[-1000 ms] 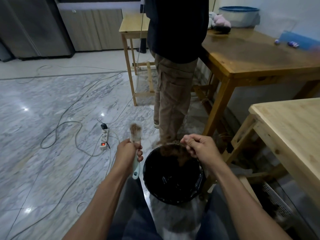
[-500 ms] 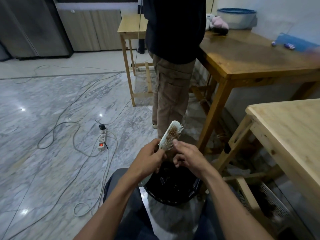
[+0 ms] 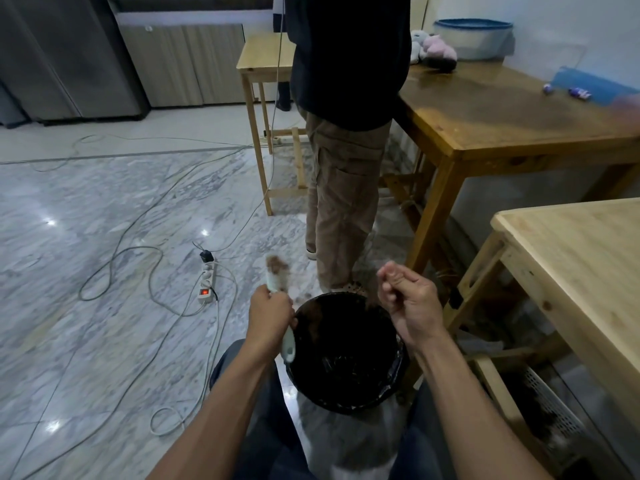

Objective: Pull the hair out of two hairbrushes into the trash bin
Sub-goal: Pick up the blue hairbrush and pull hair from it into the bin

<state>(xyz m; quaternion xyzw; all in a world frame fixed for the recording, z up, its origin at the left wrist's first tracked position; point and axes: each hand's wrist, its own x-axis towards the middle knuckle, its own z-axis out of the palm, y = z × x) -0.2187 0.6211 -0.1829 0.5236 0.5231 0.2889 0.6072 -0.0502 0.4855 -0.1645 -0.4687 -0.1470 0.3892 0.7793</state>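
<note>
Hairbrush (image 3: 277, 277) swung left of bin (image 3: 346, 386)

Black trash bin (image 3: 346, 393); pale hairbrush (image 3: 277, 282), brown hair; grey-veined marble floor (image 3: 86, 237).

A home room: marble floor (image 3: 86, 237), wooden tables (image 3: 519, 126), fridge (image 3: 52, 57).

A grey-veined marble floor (image 3: 86, 237) reflects small spots of light. Loose cables (image 3: 138, 258) trail across it to a white power strip (image 3: 206, 284) with a lit red switch. A dark wooden table (image 3: 502, 119) stands against the pale wall (image 3: 571, 15) on the right; a lighter tabletop (image 3: 588, 258) is nearer. A small wooden side table (image 3: 263, 57) stands before grey cabinets (image 3: 180, 64).
</note>
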